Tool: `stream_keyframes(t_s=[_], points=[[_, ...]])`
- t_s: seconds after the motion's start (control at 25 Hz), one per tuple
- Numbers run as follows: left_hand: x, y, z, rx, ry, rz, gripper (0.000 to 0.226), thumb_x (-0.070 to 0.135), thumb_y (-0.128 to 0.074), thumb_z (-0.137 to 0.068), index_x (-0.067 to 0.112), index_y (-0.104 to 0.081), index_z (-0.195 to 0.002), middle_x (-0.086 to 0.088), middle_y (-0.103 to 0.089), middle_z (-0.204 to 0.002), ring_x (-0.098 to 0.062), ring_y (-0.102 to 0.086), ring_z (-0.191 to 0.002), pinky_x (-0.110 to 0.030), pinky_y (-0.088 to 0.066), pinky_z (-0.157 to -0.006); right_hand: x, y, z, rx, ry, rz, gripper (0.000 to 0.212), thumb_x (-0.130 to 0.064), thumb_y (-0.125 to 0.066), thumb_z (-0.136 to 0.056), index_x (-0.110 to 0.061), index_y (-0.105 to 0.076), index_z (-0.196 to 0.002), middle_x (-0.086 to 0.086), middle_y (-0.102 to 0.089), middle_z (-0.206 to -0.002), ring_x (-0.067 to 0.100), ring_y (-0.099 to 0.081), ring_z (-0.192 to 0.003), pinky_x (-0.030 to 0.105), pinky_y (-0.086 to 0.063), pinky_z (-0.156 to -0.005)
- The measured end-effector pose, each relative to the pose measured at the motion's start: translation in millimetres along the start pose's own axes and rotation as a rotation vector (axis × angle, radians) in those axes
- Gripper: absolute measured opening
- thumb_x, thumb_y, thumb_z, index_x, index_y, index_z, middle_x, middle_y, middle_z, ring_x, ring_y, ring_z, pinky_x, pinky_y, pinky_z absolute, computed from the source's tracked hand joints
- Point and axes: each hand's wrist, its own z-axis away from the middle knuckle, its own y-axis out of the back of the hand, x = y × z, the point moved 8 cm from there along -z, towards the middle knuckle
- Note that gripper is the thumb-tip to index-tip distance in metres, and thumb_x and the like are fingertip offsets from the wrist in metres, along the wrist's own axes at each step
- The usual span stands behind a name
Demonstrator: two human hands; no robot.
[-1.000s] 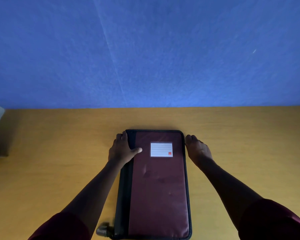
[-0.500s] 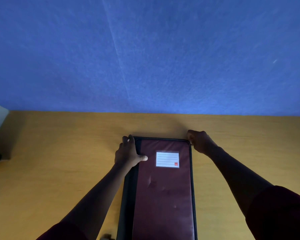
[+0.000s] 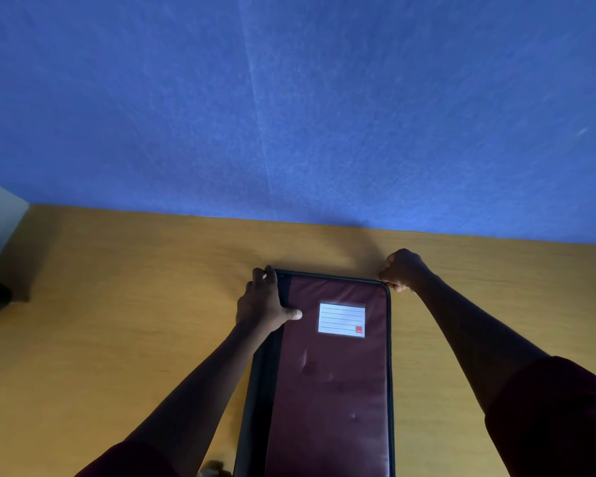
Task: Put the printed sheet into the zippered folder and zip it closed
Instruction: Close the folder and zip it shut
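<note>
1. Maroon folder (image 3: 327, 373) w/ black spine lies flat & shut on a yellow wood desk (image 3: 117, 321), long axis running 12 to 6 o'clock, just below centre of view.
2. Left hand (image 3: 264, 302) rests spread on the spine at the folder's 11 o'clock corner, thumb on the cover, pressing down, not clasping anything.
3. Right hand (image 3: 405, 270) is curled into a fist at the 1 o'clock corner, pinching something small, prob. the zip pull; pull itself not visible.
4. Progress, as a guess: sheet likely inside already, zipping under way at the far corner.
5. Left to do: run zip along remaining edges; which stretch is open, can't tell.
6. Hidden: no sheet in sight. Folder's 6 o'clock end is cut off by the frame; zip teeth are too dark to read.
7. White label card (image 3: 341, 319) sits on the cover near 12 o'clock.
</note>
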Motion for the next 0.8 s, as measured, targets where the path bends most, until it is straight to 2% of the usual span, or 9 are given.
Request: stream_keyframes(t_s=[0.12,0.2,0.32,0.52,0.6,0.68,0.8], points=[[-0.5,0.2,0.5,-0.002,-0.009,0.011,0.122,0.061,-0.080,-0.067,0.011,-0.012,-0.154,-0.008,-0.024,-0.151,-0.027,-0.043,-0.131,-0.037,-0.052,-0.087,-13.4,1.1,3.5,0.092,0.009,-0.058,0.012,-0.017,-0.075,-0.080,-0.010,-0.070,-0.090,0.006,-0.075,-0.079,0.020,-0.073,-0.071,0.030,-0.060,-0.071],[-0.5,-0.2,0.8,-0.003,-0.014,0.016,0.122,0.061,-0.080,-0.067,0.012,-0.011,-0.155,-0.008,-0.024,-0.151,-0.027,-0.043,-0.131,-0.037,-0.052,-0.087,-28.7,2.5,7.9,0.150,0.058,0.013,0.012,-0.015,-0.072,-0.077,-0.011,-0.071,-0.088,0.005,-0.074,-0.084,0.022,-0.071,-0.076,0.029,-0.059,-0.066],[-0.6,0.8,0.9,0.002,-0.017,0.012,0.121,0.062,-0.079,-0.067,0.012,-0.011,-0.154,-0.008,-0.025,-0.151,-0.027,-0.044,-0.130,-0.036,-0.052,-0.086,-44.9,1.1,14.3,0.189,0.079,-0.003,0.012,-0.014,-0.071,-0.072,-0.019,-0.064,-0.081,0.003,-0.071,-0.089,0.021,-0.063,-0.077,0.021,-0.042,-0.052],[-1.1,1.7,0.9,0.012,-0.030,0.022,0.121,0.062,-0.080,-0.066,0.012,-0.013,-0.154,-0.008,-0.025,-0.151,-0.026,-0.046,-0.128,-0.034,-0.051,-0.083,-58.1,-4.6,17.1,0.192,0.078,0.006,0.012,-0.013,-0.066,-0.077,-0.022,-0.060,-0.080,0.007,-0.071,-0.098,0.027,-0.065,-0.087,0.023,-0.041,-0.061],[-2.1,2.1,1.1,0.017,-0.037,0.028,0.120,0.062,-0.080,-0.067,0.011,-0.014,-0.154,-0.008,-0.026,-0.150,-0.026,-0.047,-0.128,-0.034,-0.051,-0.084,-55.3,-1.4,17.0,0.189,0.068,0.029,0.007,-0.011,-0.063,-0.079,-0.014,-0.064,-0.085,0.008,-0.072,-0.098,0.028,-0.067,-0.091,0.023,-0.045,-0.061],[-2.6,2.2,1.8,0.022,-0.041,0.025,0.119,0.062,-0.080,-0.067,0.012,-0.014,-0.153,-0.008,-0.028,-0.149,-0.026,-0.048,-0.127,-0.035,-0.052,-0.084,-46.1,5.9,16.4,0.203,0.041,0.040,0.016,-0.007,-0.063,-0.080,-0.006,-0.071,-0.094,0.009,-0.073,-0.097,0.030,-0.069,-0.093,0.030,-0.056,-0.073],[-3.8,2.0,1.7,0.031,-0.045,0.022,0.118,0.061,-0.080,-0.068,0.012,-0.014,-0.153,-0.008,-0.028,-0.149,-0.026,-0.048,-0.126,-0.035,-0.053,-0.083,-41.3,11.9,19.5,0.224,0.032,0.036,0.018,-0.005,-0.062,-0.081,-0.002,-0.073,-0.096,0.013,-0.073,-0.098,0.033,-0.069,-0.094,0.038,-0.058,-0.084]])
